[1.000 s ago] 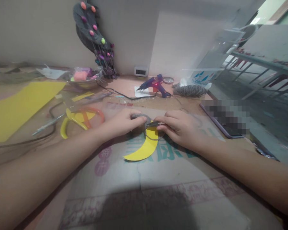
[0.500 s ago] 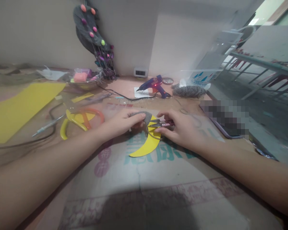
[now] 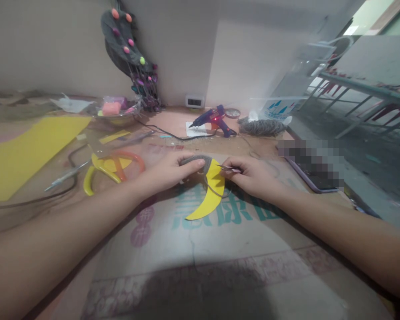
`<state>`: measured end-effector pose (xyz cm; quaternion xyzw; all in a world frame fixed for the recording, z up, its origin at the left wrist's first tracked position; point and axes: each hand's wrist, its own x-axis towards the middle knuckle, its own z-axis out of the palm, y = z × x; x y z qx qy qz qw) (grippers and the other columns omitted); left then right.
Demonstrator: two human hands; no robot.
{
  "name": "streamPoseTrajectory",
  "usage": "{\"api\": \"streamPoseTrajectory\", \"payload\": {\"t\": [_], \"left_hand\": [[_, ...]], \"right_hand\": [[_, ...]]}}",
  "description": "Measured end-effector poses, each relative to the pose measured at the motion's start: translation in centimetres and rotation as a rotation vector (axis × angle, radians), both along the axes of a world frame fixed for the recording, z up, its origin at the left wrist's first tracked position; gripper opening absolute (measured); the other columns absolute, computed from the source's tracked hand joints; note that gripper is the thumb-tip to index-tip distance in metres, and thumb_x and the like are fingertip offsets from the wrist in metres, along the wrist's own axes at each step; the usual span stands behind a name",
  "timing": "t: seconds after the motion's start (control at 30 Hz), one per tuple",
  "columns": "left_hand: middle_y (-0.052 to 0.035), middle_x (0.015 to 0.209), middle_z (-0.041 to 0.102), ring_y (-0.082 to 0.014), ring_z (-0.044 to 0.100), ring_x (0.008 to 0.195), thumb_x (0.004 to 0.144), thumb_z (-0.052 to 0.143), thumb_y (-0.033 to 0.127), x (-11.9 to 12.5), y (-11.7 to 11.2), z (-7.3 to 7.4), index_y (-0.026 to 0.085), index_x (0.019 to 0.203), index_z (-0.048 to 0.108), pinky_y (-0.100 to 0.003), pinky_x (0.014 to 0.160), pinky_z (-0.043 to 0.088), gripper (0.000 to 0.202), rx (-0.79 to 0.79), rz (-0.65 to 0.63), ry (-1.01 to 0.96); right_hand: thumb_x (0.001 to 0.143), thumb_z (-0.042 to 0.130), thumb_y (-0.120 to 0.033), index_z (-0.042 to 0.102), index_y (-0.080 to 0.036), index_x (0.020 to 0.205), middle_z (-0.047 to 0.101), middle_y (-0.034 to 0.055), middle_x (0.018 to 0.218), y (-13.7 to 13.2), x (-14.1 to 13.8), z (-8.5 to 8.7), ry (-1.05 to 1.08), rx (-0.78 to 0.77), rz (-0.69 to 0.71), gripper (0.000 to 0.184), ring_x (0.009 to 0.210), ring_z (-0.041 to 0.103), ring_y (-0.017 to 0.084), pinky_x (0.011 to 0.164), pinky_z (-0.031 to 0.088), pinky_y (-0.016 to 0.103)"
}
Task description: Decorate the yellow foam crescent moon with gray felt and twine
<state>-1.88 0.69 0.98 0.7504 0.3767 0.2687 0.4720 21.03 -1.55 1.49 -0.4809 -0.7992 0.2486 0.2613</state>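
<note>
My left hand (image 3: 176, 171) pinches the upper end of a yellow paper crescent (image 3: 214, 189), where grey yarn (image 3: 203, 160) is wrapped around it. The crescent's bare yellow part curves down to a point toward me. A loose yarn end loops across its middle. Small thread snips (image 3: 230, 169) are in my right hand (image 3: 253, 178), their blades together and pointing left, close to the crescent's right edge. The fingers of my right hand hide most of the snips' handle.
A glue gun (image 3: 211, 119) with a red light stands behind, beside a grey yarn bundle (image 3: 263, 126). Orange-and-yellow handled scissors (image 3: 120, 166) and yellow paper (image 3: 30, 153) lie left; a phone (image 3: 315, 171) lies right. A decorated grey crescent (image 3: 120, 40) hangs at the wall.
The snips' blades have gone from spread over the crescent to closed, and the right hand has turned. The crescent has shifted slightly right.
</note>
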Motion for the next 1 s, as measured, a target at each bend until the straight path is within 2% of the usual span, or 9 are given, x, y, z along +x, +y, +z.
{"api": "streamPoseTrajectory", "payload": {"t": [0.13, 0.3, 0.37, 0.53, 0.67, 0.8, 1.0], "left_hand": [[0.0027, 0.059, 0.051, -0.0088, 0.046, 0.051, 0.087, 0.050, 0.046, -0.05, -0.02, 0.16, 0.016, 0.072, 0.055, -0.020, 0.045, 0.034, 0.034, -0.011, 0.014, -0.001], [0.0033, 0.057, 0.049, -0.0087, 0.045, 0.050, 0.086, 0.051, 0.041, -0.01, -0.07, 0.22, 0.017, 0.069, 0.053, -0.020, 0.044, 0.032, 0.030, -0.003, 0.061, 0.016], [0.0038, 0.056, 0.048, -0.0087, 0.044, 0.050, 0.085, 0.051, 0.038, 0.01, -0.07, 0.17, 0.017, 0.067, 0.052, -0.020, 0.044, 0.032, 0.028, 0.031, 0.090, 0.036], [0.0039, 0.056, 0.052, -0.0096, 0.046, 0.048, 0.083, 0.049, 0.031, 0.13, -0.11, 0.27, 0.018, 0.067, 0.052, -0.022, 0.046, 0.033, 0.021, 0.056, 0.106, 0.086], [0.0041, 0.058, 0.053, -0.0099, 0.047, 0.052, 0.082, 0.049, 0.029, 0.24, -0.09, 0.34, 0.018, 0.067, 0.052, -0.022, 0.049, 0.034, 0.018, 0.078, 0.099, 0.082], [0.0034, 0.061, 0.054, -0.0109, 0.049, 0.057, 0.082, 0.050, 0.029, 0.24, 0.02, 0.26, 0.018, 0.065, 0.052, -0.023, 0.053, 0.036, 0.020, 0.100, 0.095, 0.093], [0.0033, 0.058, 0.053, -0.0114, 0.050, 0.056, 0.081, 0.050, 0.031, 0.12, 0.05, -0.03, 0.018, 0.063, 0.051, -0.024, 0.052, 0.036, 0.023, 0.086, 0.087, 0.076]], "right_hand": [[0.081, 0.054, -0.030, 0.061, -0.018, 0.072, 0.058, -0.0019, 0.062, 0.06, 0.01, 0.07, -0.010, -0.021, -0.034, 0.017, 0.057, 0.050, 0.012, 0.052, 0.034, 0.022], [0.083, 0.056, -0.032, 0.060, -0.018, 0.074, 0.059, -0.0014, 0.064, 0.00, 0.13, -0.12, -0.011, 0.011, -0.004, 0.017, 0.058, 0.051, 0.012, 0.053, 0.037, 0.022], [0.083, 0.058, -0.034, 0.060, -0.017, 0.080, 0.061, -0.0002, 0.069, -0.17, 0.24, -0.17, -0.009, 0.092, 0.018, 0.017, 0.062, 0.054, 0.013, 0.056, 0.040, 0.023], [0.091, 0.053, -0.032, 0.060, -0.016, 0.111, 0.064, 0.0058, 0.092, -0.65, 0.42, -0.17, -0.078, 0.344, 0.174, 0.026, 0.078, 0.059, 0.016, 0.070, 0.044, 0.027], [0.095, 0.049, -0.034, 0.063, -0.015, 0.110, 0.062, 0.0067, 0.087, -0.82, 0.35, -0.20, -0.221, 0.482, 0.243, 0.028, 0.076, 0.057, 0.017, 0.068, 0.041, 0.028], [0.097, 0.047, -0.034, 0.064, -0.015, 0.109, 0.062, 0.0063, 0.084, -0.81, 0.31, -0.18, -0.272, 0.532, 0.219, 0.029, 0.073, 0.056, 0.016, 0.066, 0.039, 0.027], [0.097, 0.046, -0.033, 0.066, -0.014, 0.102, 0.063, 0.0054, 0.078, -0.83, 0.17, -0.07, -0.298, 0.592, 0.190, 0.028, 0.071, 0.055, 0.016, 0.064, 0.037, 0.027]]}}
